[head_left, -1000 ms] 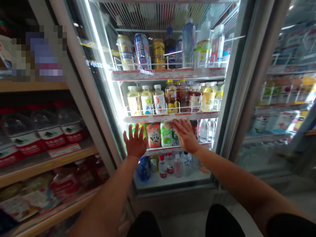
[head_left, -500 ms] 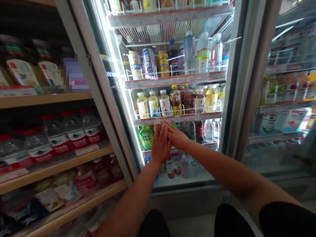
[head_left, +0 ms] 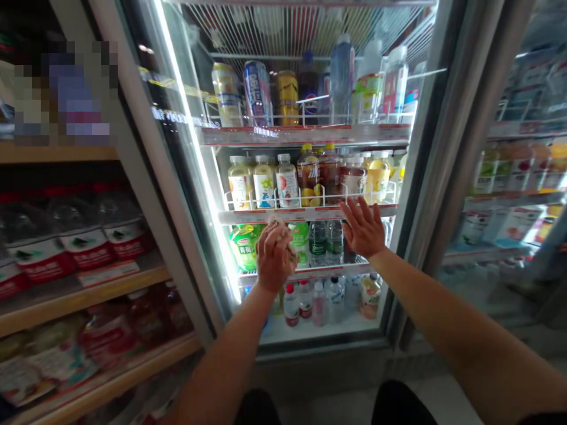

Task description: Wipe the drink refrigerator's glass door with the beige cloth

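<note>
My left hand (head_left: 269,265) is closed round a crumpled pale cloth (head_left: 279,225), which bunches out above and beside the fingers. It is at the glass front of a lit drinks fridge, before the shelf with the green packs (head_left: 244,245). My right hand (head_left: 365,229) has its fingers spread and holds nothing. Its palm faces the glass, at the height of a shelf edge (head_left: 316,213) to the right of the cloth. I cannot tell whether the right palm touches the glass. Light reflections show on the pane.
Behind the glass stand cans (head_left: 257,94), juice bottles (head_left: 287,182) and small red-capped bottles (head_left: 291,306). A metal door frame (head_left: 452,171) runs up the right side, with another fridge beyond it. Wooden shelves (head_left: 84,295) with bottled water stand on the left.
My hands were together, the right over the left. Now the right has moved away to the right and spread its fingers, and the cloth in my left hand shows clearly. The view has shifted too.
</note>
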A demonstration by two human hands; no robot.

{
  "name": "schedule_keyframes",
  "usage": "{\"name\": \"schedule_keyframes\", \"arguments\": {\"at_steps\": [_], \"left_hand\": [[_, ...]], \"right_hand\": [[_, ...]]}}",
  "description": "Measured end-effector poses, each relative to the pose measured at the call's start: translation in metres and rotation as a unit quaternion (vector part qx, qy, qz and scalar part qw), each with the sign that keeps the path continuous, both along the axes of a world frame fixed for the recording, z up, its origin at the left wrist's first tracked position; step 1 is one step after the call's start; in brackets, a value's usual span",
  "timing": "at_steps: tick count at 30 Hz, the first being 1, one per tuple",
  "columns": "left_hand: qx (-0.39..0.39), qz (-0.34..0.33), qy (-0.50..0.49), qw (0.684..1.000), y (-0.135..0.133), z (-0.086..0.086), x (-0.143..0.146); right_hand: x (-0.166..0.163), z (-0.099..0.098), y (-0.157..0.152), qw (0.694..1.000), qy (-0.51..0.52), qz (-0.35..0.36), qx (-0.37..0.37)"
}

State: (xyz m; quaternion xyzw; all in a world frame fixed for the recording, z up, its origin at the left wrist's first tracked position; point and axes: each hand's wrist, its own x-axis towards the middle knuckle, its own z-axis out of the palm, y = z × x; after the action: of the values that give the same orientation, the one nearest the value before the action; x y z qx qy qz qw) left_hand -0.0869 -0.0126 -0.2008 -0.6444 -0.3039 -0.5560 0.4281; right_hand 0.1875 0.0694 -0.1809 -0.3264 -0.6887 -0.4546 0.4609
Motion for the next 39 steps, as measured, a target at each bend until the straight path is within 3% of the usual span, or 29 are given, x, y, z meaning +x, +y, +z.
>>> {"name": "schedule_keyframes", "arguments": {"at_steps": [4,6,9,11,14,17,21,23,26,28,30,35,37,39], "left_hand": [[0.092,0.048,-0.005,0.995,-0.012,0.070,-0.023],[0.125,0.095,-0.043,0.987,-0.016,0.086,-0.031],[0.076,0.153,-0.008,0.985,-0.012,0.069,-0.028],[-0.010,0.151,0.089,0.985,-0.006,0.042,-0.021],[-0.070,0.117,0.132,0.982,-0.001,0.013,-0.016],[-0.067,0.098,0.109,0.987,-0.001,0.018,-0.024],[-0.052,0.130,0.051,0.989,-0.002,0.033,-0.033],[-0.073,0.127,0.062,0.987,-0.003,0.019,-0.029],[-0.103,0.102,0.139,0.980,-0.005,-0.018,-0.018],[-0.109,0.096,0.172,0.974,-0.005,-0.033,-0.014],[-0.102,0.101,0.148,0.979,-0.003,-0.028,-0.016],[-0.063,0.096,-0.024,0.993,0.005,0.017,-0.026],[-0.056,0.086,-0.025,0.994,0.003,0.011,-0.022],[-0.062,0.074,0.041,0.994,-0.003,-0.011,-0.014]], "right_hand": [[0.000,0.003,-0.003,1.000,0.004,0.006,0.006],[0.001,0.003,-0.002,1.000,0.003,0.008,-0.005],[0.002,0.001,-0.001,1.000,0.003,0.013,-0.025],[0.002,0.000,-0.001,0.999,0.006,0.017,-0.039],[0.002,-0.001,-0.002,0.998,0.007,0.025,-0.062],[0.002,-0.001,-0.003,0.997,0.012,0.035,-0.065],[0.003,-0.002,-0.001,0.997,0.023,0.040,-0.059],[0.003,-0.003,0.000,0.997,0.024,0.037,-0.059],[0.002,-0.002,0.000,0.997,0.026,0.032,-0.065],[0.002,-0.002,0.000,0.997,0.026,0.031,-0.060],[0.001,-0.002,-0.001,0.998,0.024,0.031,-0.045],[0.001,-0.001,-0.002,0.999,0.021,0.036,-0.029],[0.001,-0.001,-0.002,0.999,0.023,0.039,-0.028],[0.001,-0.002,-0.001,0.999,0.025,0.039,-0.027]]}}
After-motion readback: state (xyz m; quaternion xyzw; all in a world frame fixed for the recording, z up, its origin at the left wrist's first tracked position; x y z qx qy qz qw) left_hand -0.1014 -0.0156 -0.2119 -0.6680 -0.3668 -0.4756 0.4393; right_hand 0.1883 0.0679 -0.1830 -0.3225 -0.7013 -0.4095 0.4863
